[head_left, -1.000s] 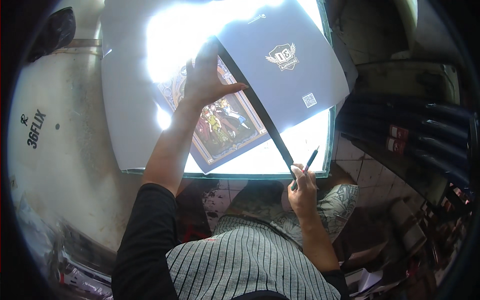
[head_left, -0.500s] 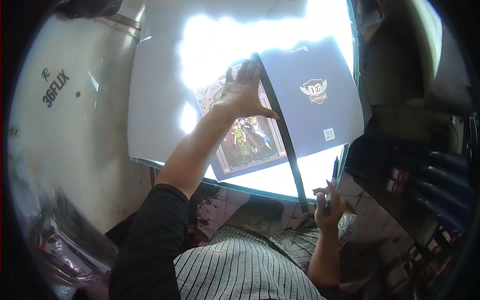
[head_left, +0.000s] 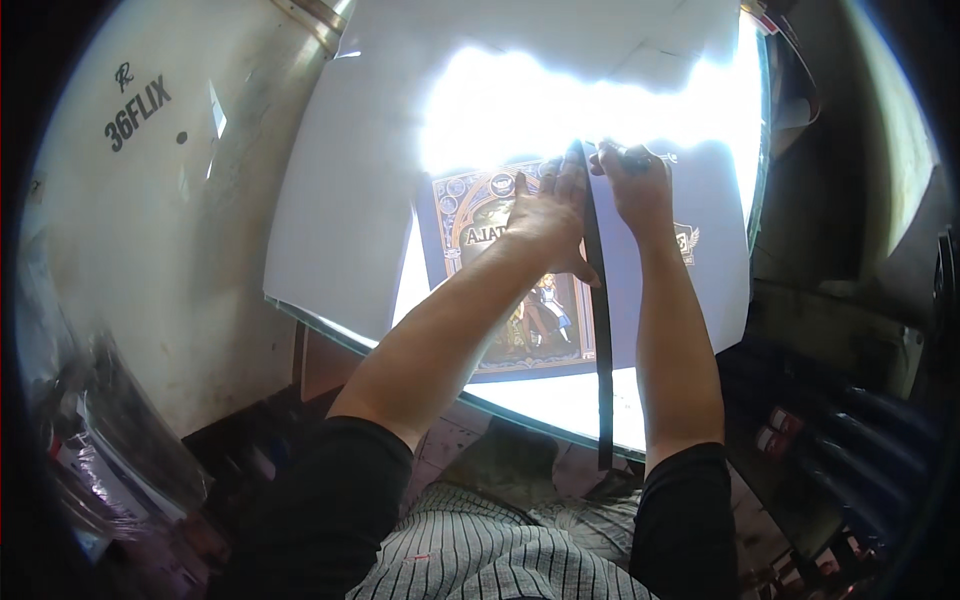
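My left hand [head_left: 550, 228] lies flat with its fingers spread, pressing a long black ruler-like strip [head_left: 603, 380] onto a dark blue printed sheet [head_left: 625, 320]. Its thumb rests on the strip. Close to the strip's far end, my right hand [head_left: 640, 185] is closed around a slim dark pen-like tool [head_left: 634, 157]; the tip is hard to make out. Left of the strip the sheet carries a framed colour picture [head_left: 550, 345], partly covered by my left hand and forearm. On its right part, my right forearm partly hides a pale crest.
Under the sheet is a brightly lit glass-topped table [head_left: 480, 400]. A large pale sheet [head_left: 350, 200] covers its left and far parts. A pale panel [head_left: 200, 280] stands at the left, with clear plastic wrapping [head_left: 140, 440] below it. Dark blue rolls [head_left: 850, 420] lie at the right.
My right hand has come up from beside the table's near edge to the strip's far end, carrying the dark tool. My left hand stays spread on the strip. The whole view has shifted.
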